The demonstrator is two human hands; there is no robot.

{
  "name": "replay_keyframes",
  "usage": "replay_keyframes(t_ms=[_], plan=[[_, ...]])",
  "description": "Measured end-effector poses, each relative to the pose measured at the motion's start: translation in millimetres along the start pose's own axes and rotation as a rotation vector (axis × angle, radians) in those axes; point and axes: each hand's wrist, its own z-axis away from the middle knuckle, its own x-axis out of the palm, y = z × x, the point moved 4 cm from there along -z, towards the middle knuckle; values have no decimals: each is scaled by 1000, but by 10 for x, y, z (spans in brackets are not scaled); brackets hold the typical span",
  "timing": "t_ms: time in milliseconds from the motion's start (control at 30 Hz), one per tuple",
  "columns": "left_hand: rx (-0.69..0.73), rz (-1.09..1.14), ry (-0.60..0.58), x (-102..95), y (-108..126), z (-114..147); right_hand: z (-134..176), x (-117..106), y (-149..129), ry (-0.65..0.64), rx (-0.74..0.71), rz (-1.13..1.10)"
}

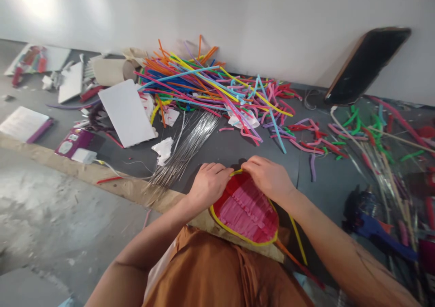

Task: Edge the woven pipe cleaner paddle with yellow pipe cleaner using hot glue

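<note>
A flat oval craft piece (pixel 246 211), pink in the middle and red around it, rests above my lap at the table's near edge. A yellow pipe cleaner (pixel 234 238) runs along its rim. At the far end of the oval, my left hand (pixel 210 184) pinches this yellow rim. My right hand (pixel 270 178) grips the same rim just beside it, fingertips close to the left ones. A loose yellow length (pixel 299 241) hangs down under my right forearm. From the near end extends an orange stem (pixel 295 258). My fingers hide part of the far rim.
Beyond my hands lies a heap of coloured pipe cleaners (pixel 190 80), with a bundle of thin wires (pixel 190 146) before it. A phone (pixel 369 66) leans on the wall. To the right is a blue glue gun (pixel 380 236); a purple power strip (pixel 73 143) sits left.
</note>
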Motion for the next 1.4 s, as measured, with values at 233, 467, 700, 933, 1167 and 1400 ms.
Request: replay_keyframes(t_ms=[233,467,700,933,1167,1400], plan=[[-4,12,5,-2,2,2,-14,-29,-39,-11,-11,28],[1,26,15,-6,-4,13,-24,-16,3,-15,14,-3],[9,21,17,-12,8,3,-26,-14,-17,-29,5,21],[8,10,-2,-16,11,6,-23,-35,-43,-40,11,45],[84,-162,3,4,62,29,-24,-29,-43,-13,6,56],[149,-295,-29,-13,130,13,167,8,-40,144,4,-50]])
